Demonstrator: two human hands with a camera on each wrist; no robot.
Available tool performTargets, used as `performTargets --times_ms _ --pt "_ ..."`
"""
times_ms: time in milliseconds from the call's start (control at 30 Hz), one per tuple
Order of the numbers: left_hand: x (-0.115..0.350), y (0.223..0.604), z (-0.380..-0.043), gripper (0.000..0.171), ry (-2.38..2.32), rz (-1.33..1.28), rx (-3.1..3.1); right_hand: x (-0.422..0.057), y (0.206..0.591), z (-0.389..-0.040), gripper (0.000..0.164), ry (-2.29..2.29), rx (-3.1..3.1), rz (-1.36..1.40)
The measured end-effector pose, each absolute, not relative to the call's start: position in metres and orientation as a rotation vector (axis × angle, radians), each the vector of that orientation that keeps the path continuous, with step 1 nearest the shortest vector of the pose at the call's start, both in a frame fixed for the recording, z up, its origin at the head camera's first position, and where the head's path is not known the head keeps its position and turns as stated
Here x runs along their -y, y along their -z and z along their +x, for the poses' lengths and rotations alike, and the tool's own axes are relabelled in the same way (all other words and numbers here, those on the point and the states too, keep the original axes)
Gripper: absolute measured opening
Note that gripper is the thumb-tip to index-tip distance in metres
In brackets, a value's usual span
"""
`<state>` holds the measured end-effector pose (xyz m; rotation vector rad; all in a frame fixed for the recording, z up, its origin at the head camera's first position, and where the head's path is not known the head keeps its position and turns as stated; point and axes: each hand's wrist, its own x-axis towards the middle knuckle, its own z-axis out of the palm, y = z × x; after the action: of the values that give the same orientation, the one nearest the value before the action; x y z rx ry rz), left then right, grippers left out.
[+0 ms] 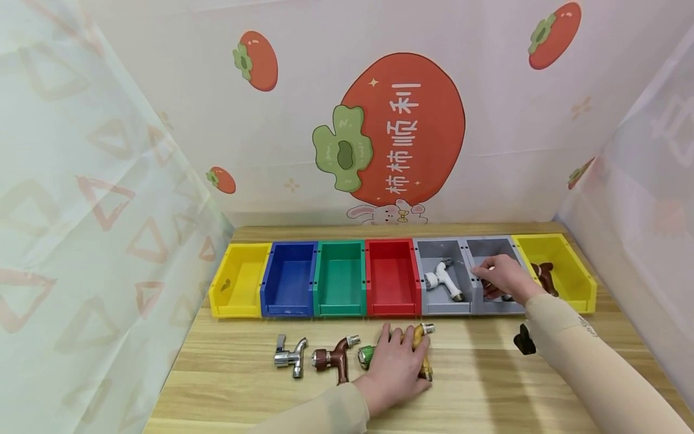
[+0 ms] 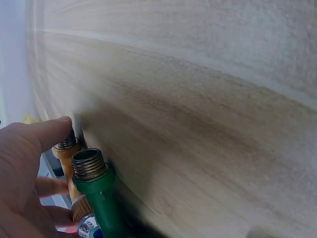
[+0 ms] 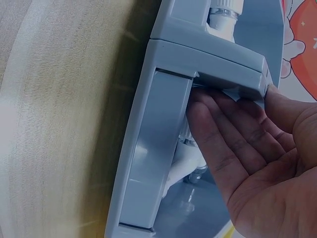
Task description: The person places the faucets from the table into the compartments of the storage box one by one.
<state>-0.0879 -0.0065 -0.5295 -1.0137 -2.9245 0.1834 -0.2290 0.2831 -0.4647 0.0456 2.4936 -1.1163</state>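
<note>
My left hand (image 1: 394, 369) reaches over a yellow faucet (image 1: 418, 335) on the table. In the left wrist view its thumb lies at the threaded end and its fingers bend round the body. Close beside it is a green faucet (image 2: 103, 201), partly covered by the hand in the head view. My right hand (image 1: 504, 277) is inside the right-hand grey bin (image 3: 157, 148), thumb at the dividing wall, relaxed fingers holding nothing visible. Below those fingers lies a white faucet (image 3: 184, 161), partly hidden. Another white faucet (image 1: 446, 282) lies in the left-hand grey bin (image 1: 446, 308).
A chrome faucet (image 1: 293, 358) and a brown faucet (image 1: 338, 360) lie left of my left hand. Behind them stand yellow (image 1: 238, 311), blue (image 1: 287, 309), green (image 1: 340, 309) and red (image 1: 393, 308) bins. A dark brown faucet (image 1: 546, 278) lies in the far-right yellow bin (image 1: 575, 289).
</note>
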Motion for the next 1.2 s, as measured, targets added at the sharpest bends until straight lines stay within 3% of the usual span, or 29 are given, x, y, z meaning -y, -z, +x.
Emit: performTargets --times_ms 167,367,867,1200 --pt "0.010 0.526 -0.091 0.062 -0.137 -1.106 2.916 -0.283 0.465 -0.229 0.037 1.122 -2.492 0.043" --pt "0.014 0.526 -0.093 0.053 -0.097 -1.247 2.821 -0.282 0.465 -0.229 0.038 1.110 -2.497 0.053" --pt "0.030 0.506 -0.103 0.067 -0.034 -1.323 2.698 -0.282 0.465 -0.229 0.037 1.116 -2.487 0.057" --pt "0.045 0.480 -0.128 0.073 -0.003 -1.169 2.649 -0.283 0.464 -0.229 0.040 1.083 -2.505 0.028"
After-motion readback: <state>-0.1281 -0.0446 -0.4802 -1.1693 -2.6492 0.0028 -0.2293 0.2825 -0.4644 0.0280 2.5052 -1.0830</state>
